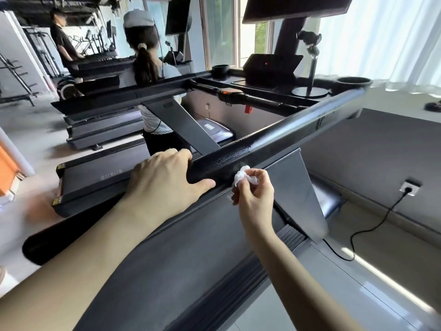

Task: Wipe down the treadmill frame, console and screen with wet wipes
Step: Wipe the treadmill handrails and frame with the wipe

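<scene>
The treadmill's right black handrail (pixel 286 134) runs from the console down to the near end, with a wet streak near that end. My left hand (pixel 164 180) grips the rail's near end, fingers over the top and thumb underneath. My right hand (pixel 254 189) pinches a crumpled white wet wipe (pixel 242 176) and holds it against the rail's underside, just right of my left thumb. The console (pixel 262 84) with its small dark screen (pixel 272 65) lies farther off, and a large dark monitor (pixel 293 7) hangs above it. The grey running belt (pixel 181 263) stretches below my arms.
A grey upright (pixel 296 187) stands under the rail. A camera on a stand (pixel 310 65) sits on the console beside a cup holder (pixel 353 83). A cable (pixel 372 225) runs to a wall socket at right. A person (pixel 148 75) stands at the neighbouring treadmill on the left.
</scene>
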